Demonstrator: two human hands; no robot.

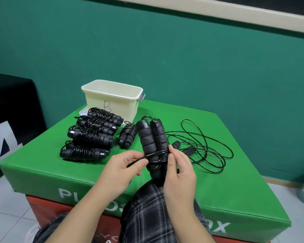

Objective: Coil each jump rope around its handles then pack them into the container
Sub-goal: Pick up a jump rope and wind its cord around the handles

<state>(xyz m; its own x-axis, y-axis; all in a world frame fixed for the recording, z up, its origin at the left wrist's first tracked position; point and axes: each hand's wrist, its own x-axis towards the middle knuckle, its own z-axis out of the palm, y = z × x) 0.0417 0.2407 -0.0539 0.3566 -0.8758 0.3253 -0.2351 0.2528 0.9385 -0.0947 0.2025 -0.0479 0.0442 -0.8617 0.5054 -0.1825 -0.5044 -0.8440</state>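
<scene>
Black foam-gripped paired handles (152, 142) near the green padded box's (235, 181) middle are being steadied by the right hand (178, 170) while the left hand (128, 163) is pinching thin black cord (139, 159), winding early turns; next, another snug wrap upward.

Setting: gym or sports training room.
Evidence:
- Worktop is a stack of padded plyo boxes: green top section (226, 137) with white lettering on its front face, partly hidden; red section (47, 207) beneath.
- Second black padded box (11, 106) at left, large white letter on its side.
- Wall (147, 50) painted teal, pale band along the top.
- Floor (5, 207) of light tiles.
- Stock of exercise gear: several black jump ropes (89, 134) coiled round their handles, one loose rope (205, 146) lying in loops.
- Cream plastic container (112, 100), hand-marked "B", at the far edge.
</scene>
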